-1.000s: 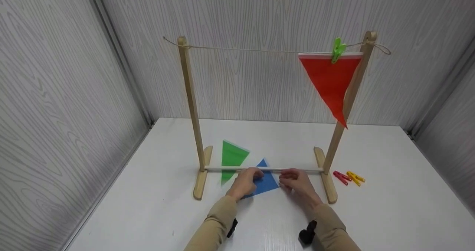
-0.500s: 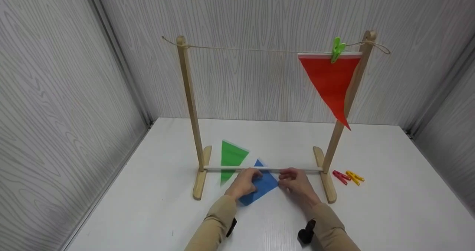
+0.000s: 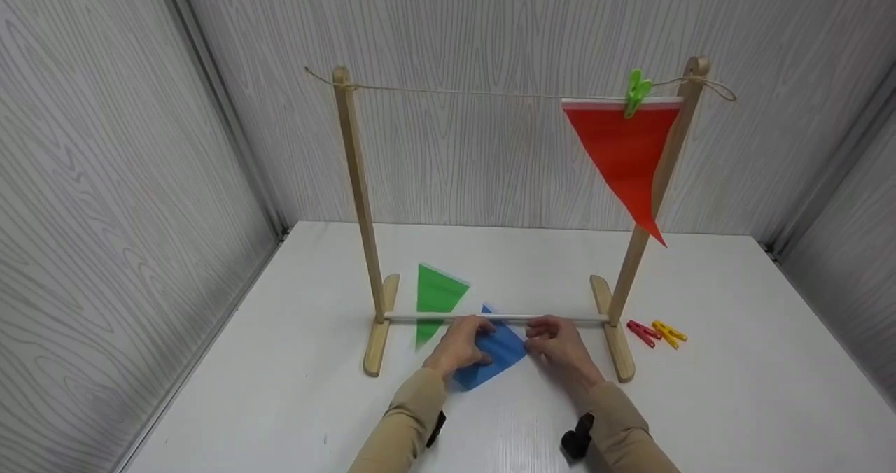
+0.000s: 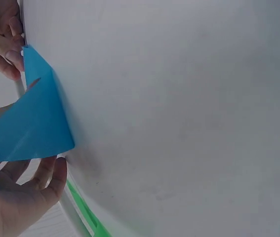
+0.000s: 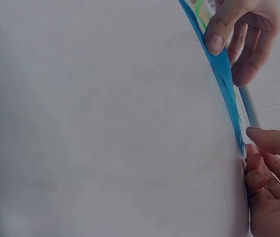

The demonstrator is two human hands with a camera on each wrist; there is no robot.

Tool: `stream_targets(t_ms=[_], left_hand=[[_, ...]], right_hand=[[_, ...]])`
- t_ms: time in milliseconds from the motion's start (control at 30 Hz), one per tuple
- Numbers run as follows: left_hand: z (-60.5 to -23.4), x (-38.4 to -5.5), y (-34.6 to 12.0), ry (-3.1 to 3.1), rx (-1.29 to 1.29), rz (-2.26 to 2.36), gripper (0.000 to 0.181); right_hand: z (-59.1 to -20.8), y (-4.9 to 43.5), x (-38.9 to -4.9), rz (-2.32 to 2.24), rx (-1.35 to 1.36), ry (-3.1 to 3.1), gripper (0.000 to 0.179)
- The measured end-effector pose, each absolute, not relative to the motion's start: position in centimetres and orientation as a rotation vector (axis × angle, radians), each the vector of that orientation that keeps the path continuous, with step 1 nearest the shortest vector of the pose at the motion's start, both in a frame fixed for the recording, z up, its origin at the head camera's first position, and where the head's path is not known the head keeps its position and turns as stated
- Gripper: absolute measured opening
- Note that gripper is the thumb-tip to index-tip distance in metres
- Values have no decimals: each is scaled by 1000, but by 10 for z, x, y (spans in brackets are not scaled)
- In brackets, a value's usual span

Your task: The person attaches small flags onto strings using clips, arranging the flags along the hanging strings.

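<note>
- Clock centred on your blue pennant [image 3: 501, 347], 12 pointing away from you: here it is, a smooth, thin triangle between your two hands, near the table's middle, bending in a soft curve in the left wrist view.
- Your left hand [image 3: 458, 343], at 9 o'clock, is pinching that sheet: thumb laid on one face, the other fingers bent behind it.
- Your right hand [image 3: 560, 347], at 3 o'clock, is pinching the pointed corner between thumb and fingertips.
- Straight, slim white rod [image 3: 420, 316] now, running left to right just on the 12 o'clock side of your fingers.
- Between 10 and 11, a green pennant [image 3: 439, 294] lies flat, another sharp triangle, the rod crossing above it.
- Up at 1 o'clock, the red pennant [image 3: 626, 147] hangs, pale-edged on top, its tip twisting, gripped by a glossy green peg [image 3: 636, 94].
- That peg sits on thin, twisted twine [image 3: 448, 92], knotted to round-topped wooden posts [image 3: 360, 193].
- Out at 3 o'clock, a red peg [image 3: 642, 334] and a yellow peg [image 3: 670, 334] lie side by side on the smooth white table [image 3: 280, 389].
- Grey wood-grain ripples over the back wall [image 3: 455, 172].
</note>
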State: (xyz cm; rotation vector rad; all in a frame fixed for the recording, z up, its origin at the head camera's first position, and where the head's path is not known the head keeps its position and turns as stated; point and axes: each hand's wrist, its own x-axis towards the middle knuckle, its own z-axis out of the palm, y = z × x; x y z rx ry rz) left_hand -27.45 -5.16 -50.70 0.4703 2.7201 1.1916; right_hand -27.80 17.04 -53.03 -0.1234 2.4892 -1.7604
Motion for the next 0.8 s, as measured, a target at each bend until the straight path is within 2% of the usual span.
stream_targets(t_ms=[400,600,800], left_hand=[[-509,-271,-54,2705,413,1217,45],[-509,-273,-52,2762,471,1149,42],[-508,-269,-50,2756,391,1118,42]], right_hand=[[-529,168,-279,-1751,-91,2492,39],[-526,168,-278,-1705,-207,2512,43],[-527,170,-280,-1613,-311,2537,43]])
